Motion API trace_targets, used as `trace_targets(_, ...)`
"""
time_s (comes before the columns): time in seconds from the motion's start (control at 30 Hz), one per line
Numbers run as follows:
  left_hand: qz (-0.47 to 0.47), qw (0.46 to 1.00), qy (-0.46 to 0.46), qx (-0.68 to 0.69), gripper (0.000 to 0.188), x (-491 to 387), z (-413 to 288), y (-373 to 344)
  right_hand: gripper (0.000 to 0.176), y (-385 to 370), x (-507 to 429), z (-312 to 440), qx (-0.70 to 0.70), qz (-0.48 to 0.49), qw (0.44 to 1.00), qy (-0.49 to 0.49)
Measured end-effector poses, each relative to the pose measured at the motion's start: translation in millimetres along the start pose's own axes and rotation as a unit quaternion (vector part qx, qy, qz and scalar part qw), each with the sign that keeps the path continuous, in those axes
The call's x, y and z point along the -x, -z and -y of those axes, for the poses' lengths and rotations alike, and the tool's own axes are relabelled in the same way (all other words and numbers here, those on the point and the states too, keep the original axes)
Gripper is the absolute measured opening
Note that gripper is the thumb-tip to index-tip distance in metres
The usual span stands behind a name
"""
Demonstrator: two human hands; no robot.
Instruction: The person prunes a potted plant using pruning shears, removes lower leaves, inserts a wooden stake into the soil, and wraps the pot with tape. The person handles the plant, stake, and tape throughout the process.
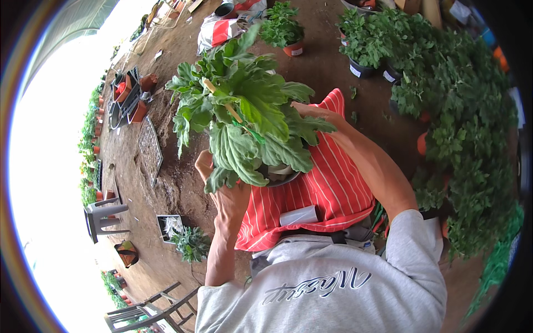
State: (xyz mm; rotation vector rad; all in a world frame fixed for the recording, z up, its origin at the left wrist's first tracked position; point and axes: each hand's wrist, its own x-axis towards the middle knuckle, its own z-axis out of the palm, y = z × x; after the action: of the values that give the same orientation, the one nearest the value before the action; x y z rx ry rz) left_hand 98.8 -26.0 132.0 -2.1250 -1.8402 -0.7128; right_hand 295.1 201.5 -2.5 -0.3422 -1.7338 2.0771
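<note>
A leafy green plant (245, 112) in a dark pot (285, 180) stands before me over a red striped apron (333, 179). Among its leaves a pale wooden stake (228, 106) leans, with a green tie (257, 136) near its lower end. My left hand (228, 189) grips the near left side of the pot, its fingertips partly hidden by foliage. On the far right side my right hand (307, 110) reaches in behind the leaves; its fingers are hidden, so its hold cannot be made out. A greyish plastic roll (298, 215) lies on the apron at my waist.
Dense potted plants (454, 112) fill the right side. Ahead are another potted plant (283, 29) and a red-and-white bag (218, 33). Stacked pots (129, 98), a flat tray (150, 149), a grey stool (104, 216), a small crate (170, 227) and a chair (156, 308) stand left.
</note>
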Motion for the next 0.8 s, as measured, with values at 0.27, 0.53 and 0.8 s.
trace_targets(0.27,0.003,0.978,0.139,0.157,0.018,35,-18,-9,0.030,-37,27,62,-0.198,0.004,0.978,0.058)
trace_targets(0.53,0.107,0.978,0.077,0.161,0.026,11,-59,6,0.057,-16,15,38,-0.205,0.061,0.976,0.039)
trace_targets(0.8,0.221,0.969,-0.052,0.102,0.056,6,-38,30,0.034,-25,23,52,-0.072,0.001,0.997,0.015)
